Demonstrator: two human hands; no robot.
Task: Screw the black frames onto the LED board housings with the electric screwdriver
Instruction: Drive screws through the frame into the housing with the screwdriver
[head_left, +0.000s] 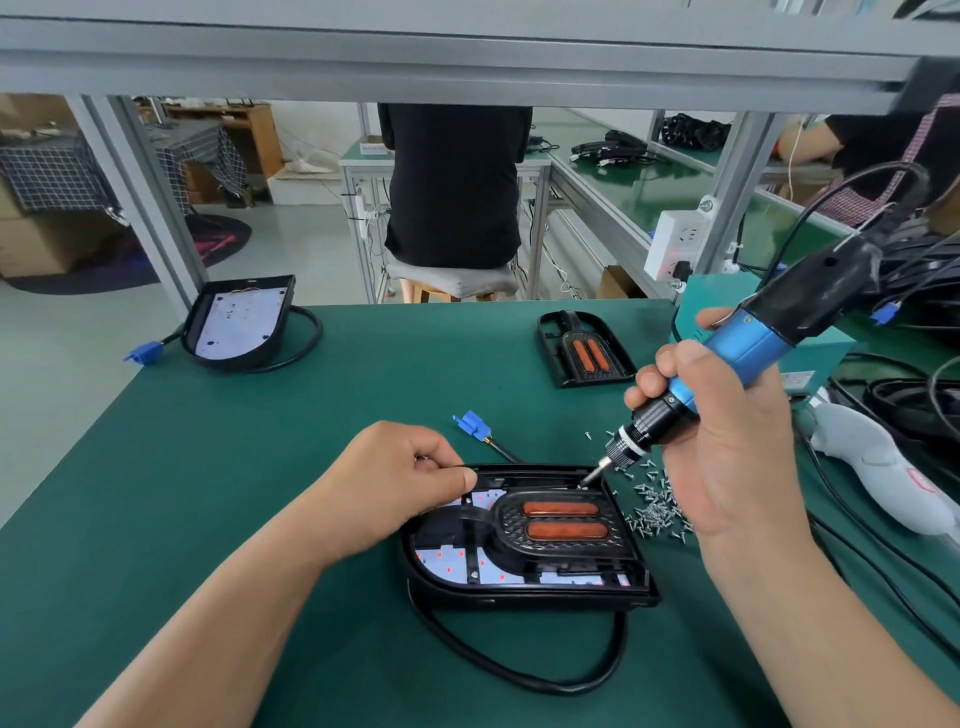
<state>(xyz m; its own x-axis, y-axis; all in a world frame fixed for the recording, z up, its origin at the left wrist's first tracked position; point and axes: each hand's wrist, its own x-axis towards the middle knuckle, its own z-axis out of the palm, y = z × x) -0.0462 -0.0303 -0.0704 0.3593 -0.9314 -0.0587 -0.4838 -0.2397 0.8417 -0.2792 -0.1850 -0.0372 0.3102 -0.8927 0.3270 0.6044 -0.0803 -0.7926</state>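
1. The green table (218, 457) carries all the work pieces.
2. A housing (524, 590) lies flat at the near middle of the table, between the two forearms. Its black cable (519, 675) loops round the near side.
3. A black frame (561, 525) with two orange lenses sits on top of this housing. The white LED board shows through the frame's openings on the left.
4. A second housing (234, 322) lies at the far left of the table, well apart from the first, its pale board facing up.
5. A spare frame (584, 348) lies at the far right of the table, near the teal box.
6. The screwdriver (727, 358), blue with a black top, is tilted. Its bit points down and left, and the tip touches the far right corner of the frame on the near housing.
7. The right hand (727, 452) is wrapped round the screwdriver's lower body, fingers curled about it.
8. The left hand (395, 483) has its fingers curled and grips the far left edge of the near housing, with the thumb on top.
9. Loose screws (654, 512) lie scattered on the table just right of the near housing, under the right hand.
10. A blue connector (474, 426) lies just beyond the near housing.
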